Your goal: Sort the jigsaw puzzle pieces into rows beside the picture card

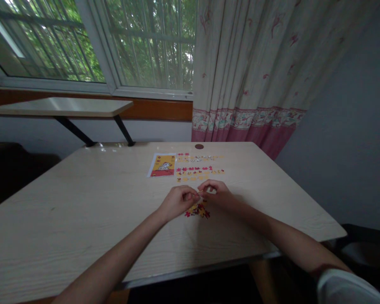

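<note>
My left hand (181,199) and my right hand (218,193) meet fingertip to fingertip above the table, both closed in a pinch. Between them is a thin, small jigsaw piece, mostly hidden by the fingers. Just below the hands lies a loose pile of jigsaw pieces (199,210) in red, yellow and dark colours, partly covered by my left hand. Beyond the fingers, more jigsaw pieces (194,169) are laid out in several rows, red ones and yellow ones. To the left of these rows lies a picture sheet (163,165) with a white animal on yellow and red.
The pale wooden table (98,211) reaches back to the wall. A brown round disc (199,146) sits near its far edge. At the back left a raised shelf (63,107) stands on dark supports. A flowered curtain (240,84) hangs behind, beside a window (148,46).
</note>
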`<move>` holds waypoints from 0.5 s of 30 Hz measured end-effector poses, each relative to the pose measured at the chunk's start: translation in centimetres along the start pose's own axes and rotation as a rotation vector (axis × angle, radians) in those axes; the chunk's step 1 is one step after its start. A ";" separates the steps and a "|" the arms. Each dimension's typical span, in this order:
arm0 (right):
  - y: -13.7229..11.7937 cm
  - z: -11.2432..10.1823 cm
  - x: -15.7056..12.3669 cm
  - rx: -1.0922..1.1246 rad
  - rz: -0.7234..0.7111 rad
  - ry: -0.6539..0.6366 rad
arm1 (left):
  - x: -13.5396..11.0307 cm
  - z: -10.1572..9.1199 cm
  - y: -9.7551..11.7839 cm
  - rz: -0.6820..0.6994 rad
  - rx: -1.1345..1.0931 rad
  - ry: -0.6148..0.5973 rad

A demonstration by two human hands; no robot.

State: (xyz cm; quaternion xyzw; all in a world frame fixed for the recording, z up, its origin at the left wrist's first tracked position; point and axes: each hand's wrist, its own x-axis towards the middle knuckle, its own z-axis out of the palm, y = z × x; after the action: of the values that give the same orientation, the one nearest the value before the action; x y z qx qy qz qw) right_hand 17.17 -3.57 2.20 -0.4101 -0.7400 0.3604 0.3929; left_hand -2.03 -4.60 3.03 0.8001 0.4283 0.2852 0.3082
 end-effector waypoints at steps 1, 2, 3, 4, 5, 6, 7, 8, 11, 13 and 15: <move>0.1 0.1 0.0 -0.006 0.003 0.019 | 0.0 0.0 0.0 -0.001 -0.010 0.005; 0.1 0.3 -0.1 -0.009 0.007 0.032 | 0.0 0.0 0.0 -0.001 -0.014 0.013; 0.1 0.4 -0.1 -0.006 0.009 0.041 | 0.0 0.1 -0.1 -0.001 -0.015 0.025; 0.1 0.5 -0.1 0.000 0.012 0.044 | 0.0 0.1 -0.1 -0.006 -0.017 0.038; 0.1 0.5 -0.1 0.009 0.015 0.044 | 0.1 0.1 -0.2 -0.013 -0.024 0.050; 0.0 0.6 -0.2 0.020 0.015 0.041 | 0.1 0.2 -0.3 -0.022 -0.037 0.058; 0.0 0.6 -0.2 0.033 0.012 0.037 | 0.1 0.2 -0.4 -0.032 -0.057 0.061; -0.1 0.6 -0.2 0.048 0.005 0.035 | 0.2 0.3 -0.6 -0.040 -0.081 0.061; 0.0 0.6 -0.3 0.089 -0.008 0.047 | 0.3 0.3 -1.0 -0.064 -0.158 0.074; 0.2 0.7 -0.3 0.117 0.000 0.054 | 0.4 0.3 -1.1 -0.079 -0.193 0.101; 0.5 0.8 -0.3 0.144 0.020 0.046 | 0.4 0.3 -1.2 -0.084 -0.220 0.120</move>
State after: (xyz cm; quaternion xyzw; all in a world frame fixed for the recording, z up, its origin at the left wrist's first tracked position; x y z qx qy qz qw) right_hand 16.70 -3.83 1.33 -0.3959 -0.6988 0.4073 0.4347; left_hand -2.24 -3.79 2.10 0.7243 0.4454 0.3647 0.3796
